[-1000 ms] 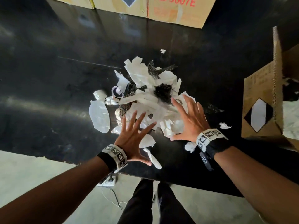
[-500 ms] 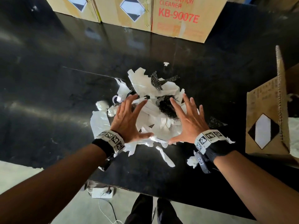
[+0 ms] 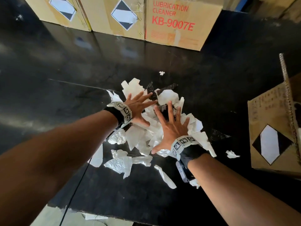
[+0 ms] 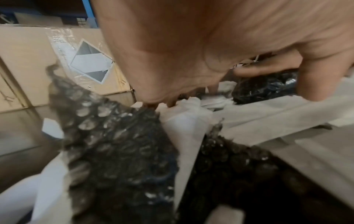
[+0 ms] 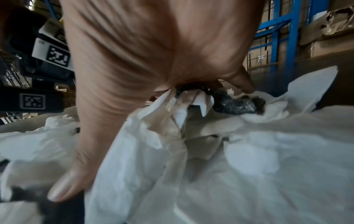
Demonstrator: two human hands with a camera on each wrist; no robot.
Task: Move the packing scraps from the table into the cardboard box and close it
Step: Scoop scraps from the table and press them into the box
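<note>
On the black bench [image 3: 65, 82], left hand [image 3: 138, 106] and right hand [image 3: 171, 128] press flat, fingers spread, seemingly gripping nothing, on the packing scraps [image 3: 140, 139].

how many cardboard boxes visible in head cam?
4. Three closed ones stand in a row along the table's far edge: left box, middle box, KB-9007E box. An open box sits at the right edge. More may lie out of frame.

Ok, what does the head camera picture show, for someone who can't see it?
Both hands, left hand and right hand, press flat with spread fingers on a pile of packing scraps on a black table. An open cardboard box stands at right.
</note>
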